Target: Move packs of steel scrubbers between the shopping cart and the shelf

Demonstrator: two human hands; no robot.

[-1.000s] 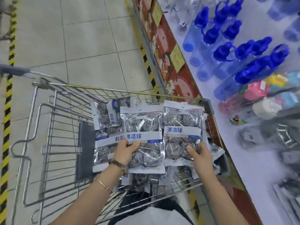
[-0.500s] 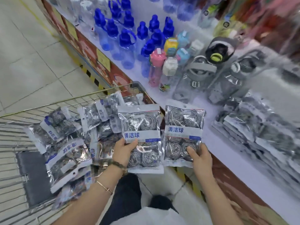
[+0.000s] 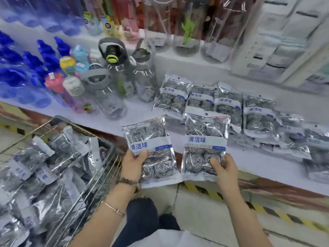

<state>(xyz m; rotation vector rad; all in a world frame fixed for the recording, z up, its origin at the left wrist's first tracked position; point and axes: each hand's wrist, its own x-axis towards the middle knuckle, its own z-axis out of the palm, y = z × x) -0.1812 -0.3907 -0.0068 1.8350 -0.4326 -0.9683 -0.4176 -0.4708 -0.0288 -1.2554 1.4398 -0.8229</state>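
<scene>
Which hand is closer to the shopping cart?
Left. The left hand, holding a pack, is right beside the shopping cart; the right hand holds another pack farther off, by the shelf edge.

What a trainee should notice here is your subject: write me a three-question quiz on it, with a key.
1. True or false: the left hand grips the left-hand pack and the right hand grips the right-hand pack, one pack of steel scrubbers each.
2. Multiple choice: the shelf packs lying on the shelf are where, relative to the grey-lidded bottles? A) to their right B) to their left C) stacked on top of them
3. Fill in: the shopping cart stands on the person's ____ side.

Key: 1 true; 2 A; 3 left.
</scene>
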